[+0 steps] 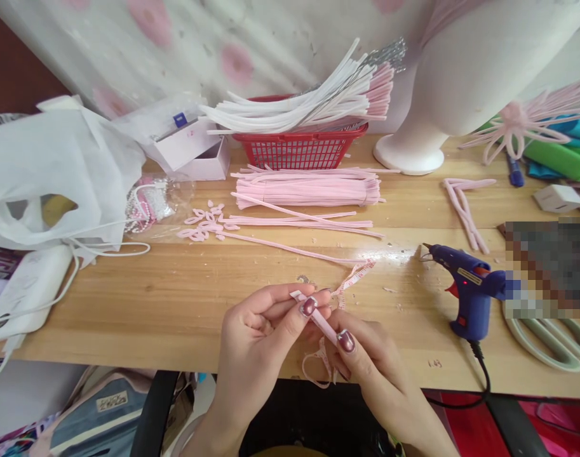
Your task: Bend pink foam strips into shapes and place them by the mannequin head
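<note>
Between both hands, above the front edge of the table, is a short pink pipe cleaner [324, 326]. My left hand [265, 336] pinches its upper end between thumb and fingers. My right hand [375, 355] pinches its lower end, thumb on top. A pale flat tip sticks out past my left thumb; I cannot tell whether it belongs to the tape measure. That narrow tape measure [359, 277], white and pink with red marks, runs behind the right fingers and loops below the hands. Several small pink looped petals [206, 222] lie at the left, beside loose pink pipe cleaners [299, 222].
A tied pink bundle [309, 189] lies before a red basket [299, 149] of white and pink stems. A blue glue gun [471, 285] stands right, its cord over the edge, near scissors [547, 346]. Behind is a white foam head [413, 146]; left, a white bag [56, 165].
</note>
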`<action>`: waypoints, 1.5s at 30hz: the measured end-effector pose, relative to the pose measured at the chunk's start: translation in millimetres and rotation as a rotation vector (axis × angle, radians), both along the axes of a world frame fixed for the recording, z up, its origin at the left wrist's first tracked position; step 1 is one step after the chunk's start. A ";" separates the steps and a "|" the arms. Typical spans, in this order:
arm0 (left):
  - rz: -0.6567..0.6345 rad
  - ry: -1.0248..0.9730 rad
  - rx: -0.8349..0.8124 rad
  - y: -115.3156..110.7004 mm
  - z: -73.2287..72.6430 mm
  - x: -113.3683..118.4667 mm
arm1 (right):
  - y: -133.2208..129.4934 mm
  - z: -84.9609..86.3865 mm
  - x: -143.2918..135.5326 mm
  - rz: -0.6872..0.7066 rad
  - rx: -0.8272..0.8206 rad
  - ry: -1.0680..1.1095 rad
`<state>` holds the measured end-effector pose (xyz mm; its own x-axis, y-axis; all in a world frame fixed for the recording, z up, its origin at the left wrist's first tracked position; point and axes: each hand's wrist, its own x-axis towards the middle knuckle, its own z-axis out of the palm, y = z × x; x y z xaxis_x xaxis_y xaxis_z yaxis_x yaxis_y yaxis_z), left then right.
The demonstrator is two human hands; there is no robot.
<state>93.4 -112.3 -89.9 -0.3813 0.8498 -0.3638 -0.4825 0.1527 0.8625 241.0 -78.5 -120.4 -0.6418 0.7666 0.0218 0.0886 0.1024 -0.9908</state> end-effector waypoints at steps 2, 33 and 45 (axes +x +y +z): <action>-0.002 0.010 -0.004 -0.2 -0.1 -0.2 | -0.5 0.9 -0.7 0.006 0.004 -0.008; 0.004 0.076 0.061 21.3 -14.1 -16.7 | 12.5 1.6 -8.6 -0.108 -0.219 0.010; -0.059 0.037 0.014 23.7 -13.7 -20.2 | 17.2 2.9 -2.4 -0.018 -0.470 0.053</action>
